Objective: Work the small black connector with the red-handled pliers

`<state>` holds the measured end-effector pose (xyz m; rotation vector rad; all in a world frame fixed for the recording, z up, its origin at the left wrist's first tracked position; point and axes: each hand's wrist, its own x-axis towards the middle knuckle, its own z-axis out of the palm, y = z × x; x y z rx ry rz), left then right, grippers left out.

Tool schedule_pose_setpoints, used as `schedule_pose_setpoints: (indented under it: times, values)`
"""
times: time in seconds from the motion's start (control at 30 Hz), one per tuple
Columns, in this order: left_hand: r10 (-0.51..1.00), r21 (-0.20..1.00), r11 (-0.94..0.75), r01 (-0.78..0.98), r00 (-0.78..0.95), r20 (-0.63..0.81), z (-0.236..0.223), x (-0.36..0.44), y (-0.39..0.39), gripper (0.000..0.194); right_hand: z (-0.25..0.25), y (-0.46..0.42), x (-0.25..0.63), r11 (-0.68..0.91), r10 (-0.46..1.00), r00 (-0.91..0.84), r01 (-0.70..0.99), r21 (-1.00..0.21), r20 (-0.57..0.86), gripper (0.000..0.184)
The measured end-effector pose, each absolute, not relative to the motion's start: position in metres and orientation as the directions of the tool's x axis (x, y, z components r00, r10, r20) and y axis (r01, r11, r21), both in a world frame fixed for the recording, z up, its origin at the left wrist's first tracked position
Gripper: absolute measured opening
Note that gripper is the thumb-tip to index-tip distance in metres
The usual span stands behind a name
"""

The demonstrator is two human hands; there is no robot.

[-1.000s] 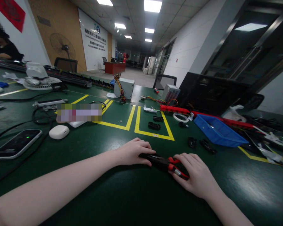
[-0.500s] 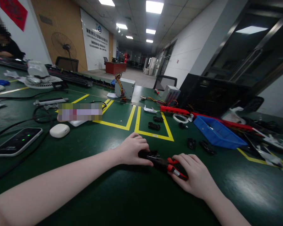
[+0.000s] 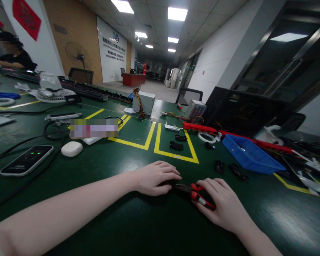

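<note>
My right hand [image 3: 221, 202] is wrapped round the red-and-black handles of a pair of pliers [image 3: 200, 199]. The dark jaws point left, toward my left hand [image 3: 158, 177]. That hand is curled low over the table, thumb and fingers around a small black part that is mostly hidden by them. The plier tips reach up to the fingers; whether they grip the black part I cannot tell. Beyond my hands, two small black pieces, one of them a black bundle [image 3: 176, 145], lie inside a yellow taped square. Two more, including a black coil [image 3: 219, 166], lie to the right.
A blue bin [image 3: 252, 153] and a red strip [image 3: 200, 127] are at the right. To the left are a white rounded case [image 3: 72, 149], a black-faced device [image 3: 27, 160] and cables. A metal power supply box [image 3: 146, 103] stands farther back. Another person sits far left.
My left hand has turned down and its fingers have come forward over the black part, which now shows less. The view has shifted slightly; my right hand keeps hold of the pliers.
</note>
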<state>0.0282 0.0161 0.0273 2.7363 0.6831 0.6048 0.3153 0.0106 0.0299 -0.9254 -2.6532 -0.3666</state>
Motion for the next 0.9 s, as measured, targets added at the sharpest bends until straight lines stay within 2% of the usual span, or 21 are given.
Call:
schedule_pose_setpoints:
  times: [0.17, 0.3, 0.53, 0.73, 0.9]
  values:
    - [0.585, 0.337, -0.802, 0.493, 0.762, 0.279, 0.024, 0.029, 0.017, 0.053, 0.027, 0.013, 0.322, 0.743, 0.565, -0.737, 0.650, 0.158, 0.372, 0.038]
    - [0.637, 0.325, -0.765, 0.556, 0.726, 0.260, 0.023, 0.029, 0.019, 0.044, 0.026, 0.016, 0.326, 0.734, 0.576, -0.723, 0.663, 0.149, 0.381, 0.038]
    - [0.651, 0.385, -0.738, 0.554, 0.734, 0.192, 0.026, 0.030, 0.018, 0.037, 0.025, 0.017, 0.329, 0.737, 0.601, -0.712, 0.670, 0.093, 0.363, 0.040]
    - [0.671, 0.335, -0.729, 0.597, 0.720, 0.177, 0.024, 0.032, 0.018, 0.039, 0.025, 0.019, 0.328, 0.726, 0.612, -0.706, 0.680, 0.103, 0.356, 0.051]
    - [0.636, 0.298, -0.763, 0.573, 0.746, 0.195, 0.023, 0.033, 0.018, 0.041, 0.024, 0.016, 0.319, 0.701, 0.639, -0.682, 0.707, 0.096, 0.356, 0.041]
